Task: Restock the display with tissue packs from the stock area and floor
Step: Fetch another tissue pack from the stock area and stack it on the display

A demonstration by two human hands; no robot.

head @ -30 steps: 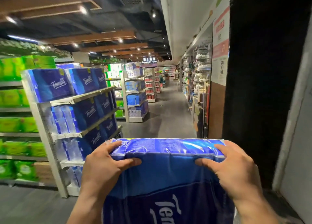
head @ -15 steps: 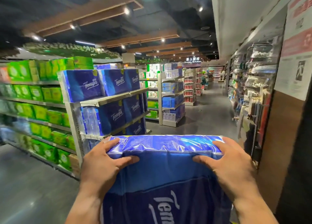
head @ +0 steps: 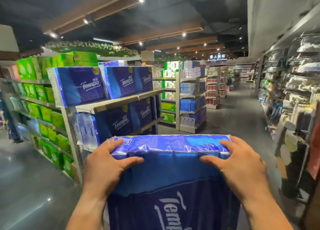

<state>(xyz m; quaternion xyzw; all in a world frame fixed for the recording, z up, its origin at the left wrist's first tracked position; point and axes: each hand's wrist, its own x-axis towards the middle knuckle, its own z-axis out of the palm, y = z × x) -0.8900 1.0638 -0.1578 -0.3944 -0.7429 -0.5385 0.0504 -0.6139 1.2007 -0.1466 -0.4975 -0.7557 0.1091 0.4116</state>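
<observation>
Below frame, the tissue pack (head: 173,169) runs out of sight — both hands (head: 105,167) (head: 240,165) grip its top.

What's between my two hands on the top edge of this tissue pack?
Only the pack's own crinkled blue wrap: the head view shows the left hand and right hand gripping the tissue pack apart.

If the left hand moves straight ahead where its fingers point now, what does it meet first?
Likely the blue display shelf: the left hand, gripping the carried tissue pack, points toward its lower stocked packs. Depth is unclear.
</observation>
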